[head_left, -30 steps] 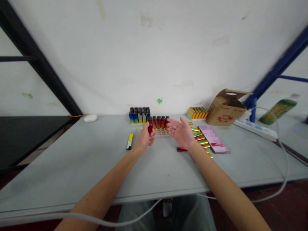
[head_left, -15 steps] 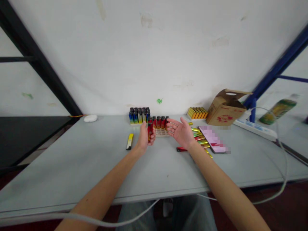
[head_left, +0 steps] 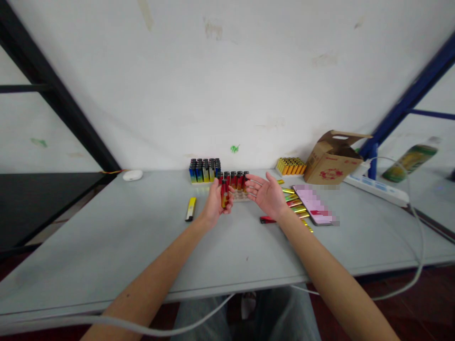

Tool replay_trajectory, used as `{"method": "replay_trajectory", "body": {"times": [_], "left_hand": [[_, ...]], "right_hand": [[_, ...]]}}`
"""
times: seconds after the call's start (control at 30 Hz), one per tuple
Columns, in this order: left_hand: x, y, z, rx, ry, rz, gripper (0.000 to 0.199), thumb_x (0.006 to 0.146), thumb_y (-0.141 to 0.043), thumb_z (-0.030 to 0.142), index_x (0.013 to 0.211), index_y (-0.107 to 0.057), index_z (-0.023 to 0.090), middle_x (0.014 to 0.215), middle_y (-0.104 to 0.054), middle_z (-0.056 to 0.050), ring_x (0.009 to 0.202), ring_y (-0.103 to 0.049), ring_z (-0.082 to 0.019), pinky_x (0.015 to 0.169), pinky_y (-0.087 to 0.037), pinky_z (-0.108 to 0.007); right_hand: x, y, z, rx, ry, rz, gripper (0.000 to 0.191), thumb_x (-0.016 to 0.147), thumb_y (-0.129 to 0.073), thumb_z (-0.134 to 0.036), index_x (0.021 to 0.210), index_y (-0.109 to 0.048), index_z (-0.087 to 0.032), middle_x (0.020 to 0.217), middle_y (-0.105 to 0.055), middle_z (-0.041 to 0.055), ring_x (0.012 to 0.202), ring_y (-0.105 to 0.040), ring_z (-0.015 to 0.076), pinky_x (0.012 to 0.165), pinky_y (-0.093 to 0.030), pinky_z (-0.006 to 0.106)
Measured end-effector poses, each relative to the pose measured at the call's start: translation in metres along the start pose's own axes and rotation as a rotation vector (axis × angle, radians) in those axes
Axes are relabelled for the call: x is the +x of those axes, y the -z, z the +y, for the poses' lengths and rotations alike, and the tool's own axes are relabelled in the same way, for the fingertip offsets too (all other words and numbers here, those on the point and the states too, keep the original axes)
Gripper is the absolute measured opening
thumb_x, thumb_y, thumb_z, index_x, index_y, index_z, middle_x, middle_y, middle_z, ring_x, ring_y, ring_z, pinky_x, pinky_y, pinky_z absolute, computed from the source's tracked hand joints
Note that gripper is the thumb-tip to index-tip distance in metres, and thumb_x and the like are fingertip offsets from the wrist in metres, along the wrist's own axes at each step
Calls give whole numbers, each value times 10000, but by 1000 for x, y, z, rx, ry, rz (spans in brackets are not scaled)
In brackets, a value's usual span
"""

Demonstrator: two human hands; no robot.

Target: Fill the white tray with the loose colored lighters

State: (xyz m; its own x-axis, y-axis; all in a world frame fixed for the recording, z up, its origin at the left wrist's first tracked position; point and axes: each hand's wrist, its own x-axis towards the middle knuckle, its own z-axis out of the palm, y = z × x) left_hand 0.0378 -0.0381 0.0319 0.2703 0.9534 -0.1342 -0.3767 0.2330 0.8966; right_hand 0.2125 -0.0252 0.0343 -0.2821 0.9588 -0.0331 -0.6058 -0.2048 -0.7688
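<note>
A red lighter (head_left: 224, 193) with a black top is held upright in my left hand (head_left: 214, 204), fingers wrapped round it. To its right, my right hand (head_left: 267, 194) is open, palm turned toward the left hand, with nothing in it. Behind the hands, a row of red lighters (head_left: 233, 180) stands in a pale tray (head_left: 241, 195) whose front holes show. Multicoloured lighters with black tops (head_left: 204, 171) stand in a block at the back left of the tray. A yellow lighter (head_left: 191, 208) lies flat left of my left hand.
Loose red lighter (head_left: 267, 219) and several shiny wrappers or tubes (head_left: 294, 203) lie by my right wrist, beside a phone (head_left: 314, 204). Farther back are yellow cylinders (head_left: 291, 166), a cardboard box (head_left: 331, 168), a power strip (head_left: 377, 190) and a white case (head_left: 132, 175). A cable crosses the front.
The red lighter in my left hand has shifted slightly right and up, and its front shows more fully. My right hand stays open in nearly the same place.
</note>
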Motion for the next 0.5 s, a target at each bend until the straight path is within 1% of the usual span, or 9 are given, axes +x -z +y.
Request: {"method": "replay_trajectory", "body": {"times": [0.13, 0.23, 0.3, 0.37, 0.5], "left_hand": [[1, 0, -1, 5, 1, 4, 348, 953, -251, 381, 824, -497, 171, 542, -486, 25, 380, -396, -89, 366, -286, -180], [3, 2, -4, 23, 1, 19, 273, 949, -280, 293, 824, -490, 171, 540, -502, 27, 379, -416, -92, 376, -314, -192], [4, 4, -7, 33, -27, 9, 253, 952, -320, 306, 832, -497, 169, 548, -520, 24, 392, -445, -98, 390, -339, -204], [5, 5, -10, 38, -83, -21, 249, 941, -404, 370, 843, -509, 167, 564, -542, 19, 421, -486, -109, 414, -370, -215], [7, 6, -15, 59, -203, -60, 353, 854, -576, 507, 832, -550, 155, 641, -595, -4, 534, -565, -125, 484, -426, -227]], "right_hand": [[0, 1, 0, -22, 5, 2, 501, 951, -296, -465, 955, -692, -158, 791, -720, 64, 646, -634, 141, 619, -478, 259], [0, 1, 0, -23, 0, 5, 518, 948, -290, -467, 951, -701, -151, 783, -713, 59, 645, -629, 134, 619, -474, 253], [1, 1, 1, -45, 8, 5, 508, 935, -315, -474, 943, -708, -152, 784, -707, 54, 650, -623, 131, 619, -471, 251], [2, 1, 3, -104, 46, 16, 451, 901, -396, -486, 921, -713, -165, 784, -701, 44, 656, -613, 132, 622, -465, 251], [5, 2, 11, -278, 194, 89, 298, 781, -600, -446, 878, -718, -190, 761, -680, 19, 641, -578, 126, 602, -434, 243]]}}
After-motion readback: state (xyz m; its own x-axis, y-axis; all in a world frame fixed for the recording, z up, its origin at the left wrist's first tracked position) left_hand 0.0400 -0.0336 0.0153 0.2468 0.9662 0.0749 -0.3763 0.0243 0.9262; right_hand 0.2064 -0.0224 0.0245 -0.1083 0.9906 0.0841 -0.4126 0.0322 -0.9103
